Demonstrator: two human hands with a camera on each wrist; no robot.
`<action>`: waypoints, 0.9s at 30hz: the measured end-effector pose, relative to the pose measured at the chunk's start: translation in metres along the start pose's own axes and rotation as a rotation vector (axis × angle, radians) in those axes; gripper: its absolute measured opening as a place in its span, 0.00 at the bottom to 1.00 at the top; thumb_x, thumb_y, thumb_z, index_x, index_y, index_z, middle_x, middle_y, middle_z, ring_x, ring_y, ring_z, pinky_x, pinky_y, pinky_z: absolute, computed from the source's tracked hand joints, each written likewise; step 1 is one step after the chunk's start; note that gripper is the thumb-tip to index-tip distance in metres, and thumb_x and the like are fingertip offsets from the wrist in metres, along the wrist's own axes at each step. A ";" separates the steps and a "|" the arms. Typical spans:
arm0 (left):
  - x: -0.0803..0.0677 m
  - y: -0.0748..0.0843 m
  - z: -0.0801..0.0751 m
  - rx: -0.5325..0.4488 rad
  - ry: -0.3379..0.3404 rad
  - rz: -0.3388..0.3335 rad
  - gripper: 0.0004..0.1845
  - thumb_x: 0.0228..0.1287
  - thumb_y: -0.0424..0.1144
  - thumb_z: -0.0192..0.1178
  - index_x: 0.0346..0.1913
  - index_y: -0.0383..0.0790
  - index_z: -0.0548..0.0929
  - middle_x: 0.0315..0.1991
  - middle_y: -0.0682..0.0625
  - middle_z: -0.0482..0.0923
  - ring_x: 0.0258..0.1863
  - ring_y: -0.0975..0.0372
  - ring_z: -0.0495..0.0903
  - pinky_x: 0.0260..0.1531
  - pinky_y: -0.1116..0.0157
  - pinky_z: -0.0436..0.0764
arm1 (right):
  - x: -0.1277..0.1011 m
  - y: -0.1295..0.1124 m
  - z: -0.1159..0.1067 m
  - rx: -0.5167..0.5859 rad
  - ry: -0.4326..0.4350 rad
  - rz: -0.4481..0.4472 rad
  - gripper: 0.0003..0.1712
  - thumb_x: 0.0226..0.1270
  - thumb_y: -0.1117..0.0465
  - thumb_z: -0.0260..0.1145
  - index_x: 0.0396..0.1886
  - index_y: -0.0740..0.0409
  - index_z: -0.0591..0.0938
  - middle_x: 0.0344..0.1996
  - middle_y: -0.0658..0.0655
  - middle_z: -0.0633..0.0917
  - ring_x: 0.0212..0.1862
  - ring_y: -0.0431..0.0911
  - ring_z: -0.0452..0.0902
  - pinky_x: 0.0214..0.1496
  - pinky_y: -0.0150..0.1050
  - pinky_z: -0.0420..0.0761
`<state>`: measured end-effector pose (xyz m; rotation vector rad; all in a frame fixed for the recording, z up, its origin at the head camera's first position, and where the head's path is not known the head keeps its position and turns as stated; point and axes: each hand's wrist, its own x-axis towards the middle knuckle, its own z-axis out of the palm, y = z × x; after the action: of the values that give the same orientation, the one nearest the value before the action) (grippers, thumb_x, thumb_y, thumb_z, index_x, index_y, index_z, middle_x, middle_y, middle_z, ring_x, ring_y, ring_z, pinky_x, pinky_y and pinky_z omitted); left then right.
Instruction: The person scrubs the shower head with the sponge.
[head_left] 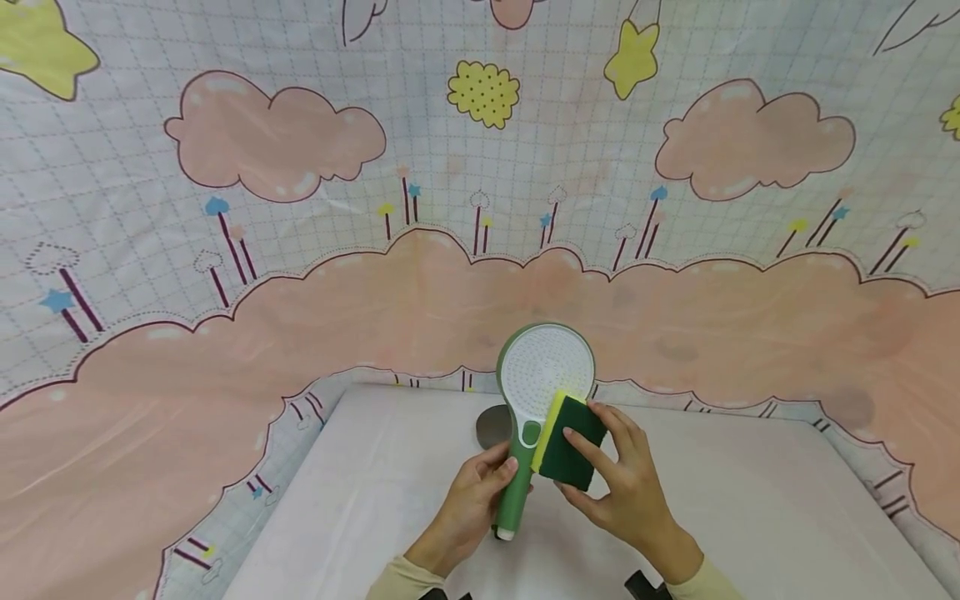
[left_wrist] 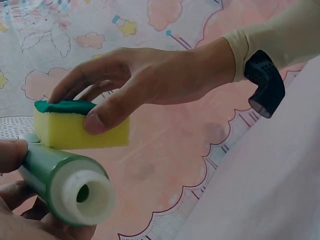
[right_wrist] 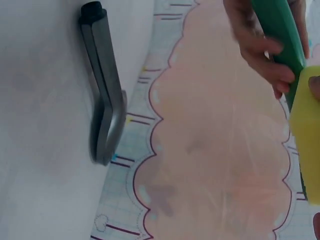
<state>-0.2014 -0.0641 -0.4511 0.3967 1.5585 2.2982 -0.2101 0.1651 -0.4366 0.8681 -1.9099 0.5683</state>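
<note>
My left hand (head_left: 474, 498) grips the green handle of a handheld shower head (head_left: 546, 367), which is held up with its white, dotted spray face showing. In the left wrist view the handle's open white end points toward the camera. My right hand (head_left: 633, 483) pinches a sponge (head_left: 573, 442), yellow with a dark green scouring side. The sponge's yellow side lies against the shower head, by the lower part of the spray face and top of the handle. In the right wrist view the sponge (right_wrist: 307, 132) covers part of the handle.
A dark grey handheld shower head (right_wrist: 103, 90) lies on the white table; in the head view, its round end (head_left: 492, 427) shows behind the green one. A patterned cloth (head_left: 450, 308) with clouds and stars rises beyond the white tabletop (head_left: 750, 500).
</note>
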 end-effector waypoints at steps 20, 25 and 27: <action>0.003 0.001 0.002 0.010 0.057 0.036 0.34 0.75 0.47 0.52 0.75 0.33 0.58 0.73 0.41 0.63 0.65 0.63 0.69 0.62 0.70 0.69 | -0.008 -0.012 0.013 0.006 -0.061 -0.020 0.32 0.65 0.35 0.60 0.58 0.50 0.82 0.64 0.68 0.74 0.65 0.59 0.66 0.75 0.35 0.52; 0.003 0.001 0.002 -0.003 0.035 0.042 0.35 0.75 0.49 0.51 0.76 0.35 0.56 0.73 0.42 0.62 0.64 0.63 0.69 0.60 0.70 0.70 | -0.005 -0.009 0.012 0.001 -0.041 -0.031 0.32 0.65 0.34 0.60 0.58 0.50 0.82 0.64 0.68 0.74 0.64 0.60 0.67 0.71 0.38 0.57; 0.003 0.001 0.002 -0.002 0.029 0.046 0.35 0.75 0.48 0.51 0.76 0.35 0.55 0.73 0.41 0.62 0.61 0.64 0.71 0.58 0.70 0.72 | -0.004 -0.007 0.012 -0.001 -0.029 -0.033 0.32 0.65 0.34 0.60 0.57 0.50 0.83 0.63 0.68 0.75 0.64 0.60 0.67 0.70 0.38 0.57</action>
<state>-0.2037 -0.0613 -0.4488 0.4047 1.5762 2.3496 -0.2101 0.1534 -0.4453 0.9096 -1.9180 0.5376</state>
